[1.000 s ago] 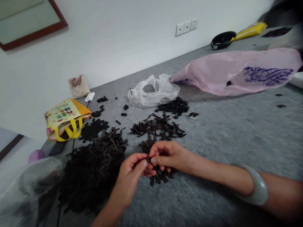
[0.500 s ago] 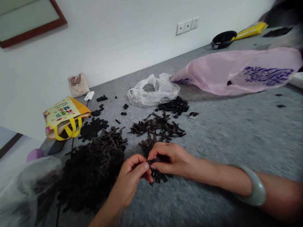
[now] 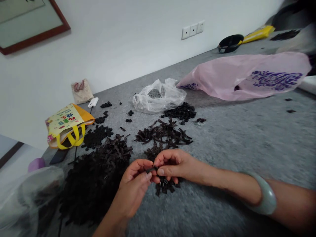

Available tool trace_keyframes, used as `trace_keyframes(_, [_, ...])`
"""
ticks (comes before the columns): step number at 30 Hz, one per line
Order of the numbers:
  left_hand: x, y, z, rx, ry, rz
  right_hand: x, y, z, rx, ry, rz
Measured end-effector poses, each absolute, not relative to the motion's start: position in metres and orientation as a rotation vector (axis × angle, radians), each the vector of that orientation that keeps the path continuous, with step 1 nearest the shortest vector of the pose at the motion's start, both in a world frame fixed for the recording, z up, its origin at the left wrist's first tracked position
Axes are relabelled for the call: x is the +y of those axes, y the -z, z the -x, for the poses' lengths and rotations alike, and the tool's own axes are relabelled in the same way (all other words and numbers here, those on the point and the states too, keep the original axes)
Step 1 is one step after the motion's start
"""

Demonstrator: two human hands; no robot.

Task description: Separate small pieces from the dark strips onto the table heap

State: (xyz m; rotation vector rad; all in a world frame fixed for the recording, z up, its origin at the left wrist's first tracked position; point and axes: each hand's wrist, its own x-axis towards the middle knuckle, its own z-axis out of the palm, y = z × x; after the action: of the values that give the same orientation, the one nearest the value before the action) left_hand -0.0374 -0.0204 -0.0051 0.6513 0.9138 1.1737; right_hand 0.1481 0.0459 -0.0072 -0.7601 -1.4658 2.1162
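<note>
Between the thumbs and forefingers of my left hand and my right hand is a short black strap, pinched from both sides. My fingers hide much of it. Beneath the right hand lies a small heap of black pieces with shiny buckle-like parts. Just beyond my hands spreads a pile of loose black strips. A large dark heap of strap pieces is to the left of my left hand. Farther back are round black pieces.
A crumpled clear plastic bag and a pink bag lie toward the wall. On the left are a yellow-handled bag, flat black pieces and a see-through bag. A black bowl stands far right.
The strap between my fingers has shifted toward my left hand, and the right fingers have changed their pinch. The piles stay as they were; the view has tilted slightly.
</note>
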Motion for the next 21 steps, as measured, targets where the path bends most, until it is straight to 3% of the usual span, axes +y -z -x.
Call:
trace_keyframes(13, [-0.02,0.001,0.038,0.817,-1.1,-0.564,0.047,0.017,-0.147,-1.154,-2.436,0.664])
trace_keyframes(21, [-0.019,0.004,0.043,0.989,-1.025,-0.568,0.047,0.019,-0.144,-1.132,-2.419,0.754])
